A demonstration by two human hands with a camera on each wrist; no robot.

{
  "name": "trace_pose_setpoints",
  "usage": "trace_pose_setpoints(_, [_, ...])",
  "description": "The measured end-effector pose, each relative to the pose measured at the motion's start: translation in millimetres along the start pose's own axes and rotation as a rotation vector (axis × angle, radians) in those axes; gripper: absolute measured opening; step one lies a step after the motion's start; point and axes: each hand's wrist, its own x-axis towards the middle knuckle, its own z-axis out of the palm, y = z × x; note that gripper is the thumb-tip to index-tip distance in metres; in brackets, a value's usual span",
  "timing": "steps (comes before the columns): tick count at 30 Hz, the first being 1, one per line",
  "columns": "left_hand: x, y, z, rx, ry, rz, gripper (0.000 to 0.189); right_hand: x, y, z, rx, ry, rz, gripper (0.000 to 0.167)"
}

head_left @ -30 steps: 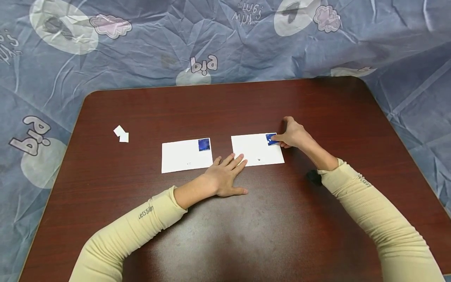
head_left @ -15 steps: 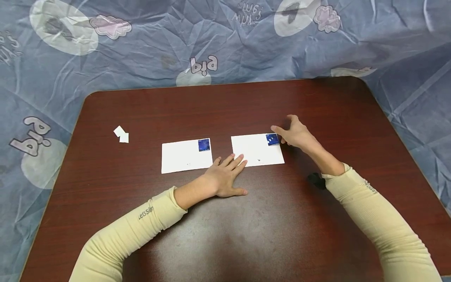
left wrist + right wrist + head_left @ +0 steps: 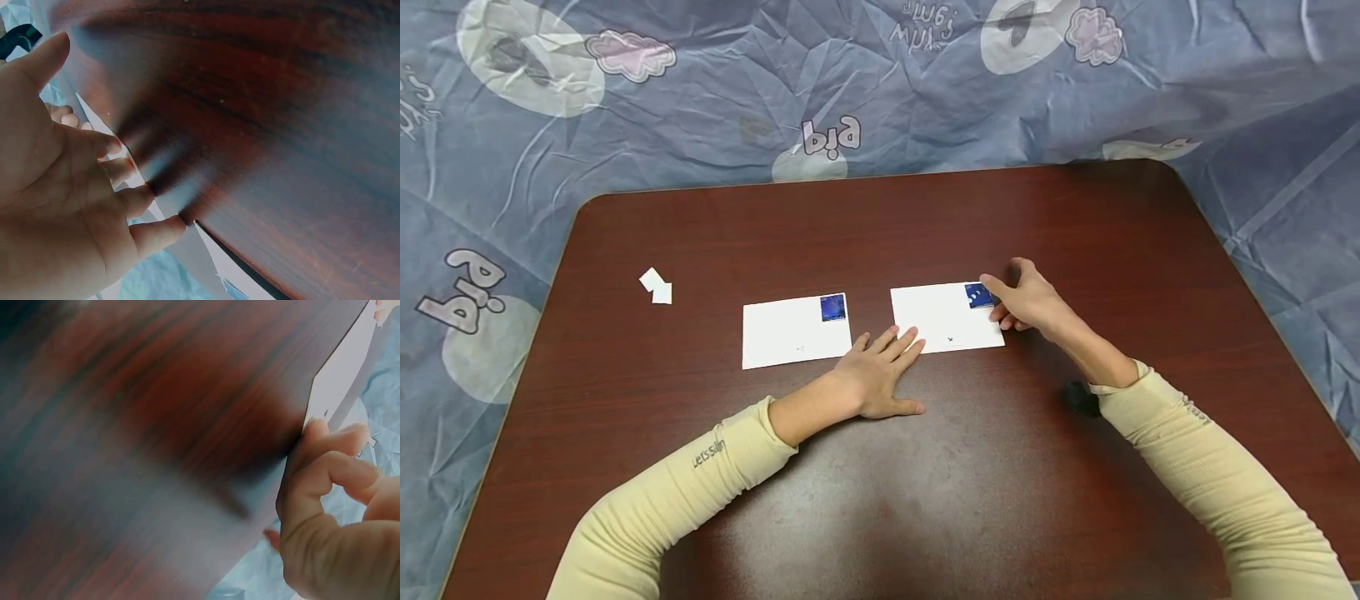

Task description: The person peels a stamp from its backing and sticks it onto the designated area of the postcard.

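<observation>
My left hand [image 3: 880, 383] lies with fingers spread, its fingertips resting on the near left corner of the right-hand white envelope [image 3: 928, 312]. A dark blue square stamp [image 3: 977, 295] sits at that envelope's far right corner. My right hand [image 3: 1033, 300] is at the envelope's right edge, thumb stretched out beside the stamp and the other fingers bent. In the right wrist view, the bent fingers of the right hand [image 3: 331, 487] are right at the rim of the envelope [image 3: 344, 365]. Seen from the left wrist, the left hand [image 3: 75, 194] has its palm toward the camera.
Left of the hands lies another white envelope [image 3: 778, 333] with a blue stamp [image 3: 832, 307] at its far right corner. Two small white paper squares [image 3: 662, 293] overlap farther left on the brown table [image 3: 880, 225]. A blue patterned cloth [image 3: 700, 108] hangs behind the table.
My right thumb has lifted off the stamp. The right hand drew back slightly, then came nearer, its lower fingers now at the envelope's right edge. My left hand has stayed put.
</observation>
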Motion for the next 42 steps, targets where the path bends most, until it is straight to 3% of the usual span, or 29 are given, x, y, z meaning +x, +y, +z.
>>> trace_pose_setpoints(9, [0.0,1.6,0.7,0.002,0.0,0.004,0.089,9.5,5,7,-0.465,0.229,-0.127,0.067])
trace_pose_setpoints(14, [0.2,2.3,0.3,0.003,0.001,0.007,0.089,20.2,11,9,-0.6,0.256,-0.179,0.071])
trace_pose_setpoints(23, [1.1,3.1,-0.3,0.032,0.004,0.006,0.09,27.2,19,14,-0.724,0.227,-0.224,0.076])
trace_pose_setpoints(32, [0.1,3.2,-1.1,0.032,0.004,0.004,0.09,27.1,25,11,-0.744,0.276,-0.258,0.068])
trace_pose_setpoints(42, [-2.1,2.8,0.6,0.033,0.004,0.001,0.092,24.1,29,17,-0.763,0.215,-0.347,0.076])
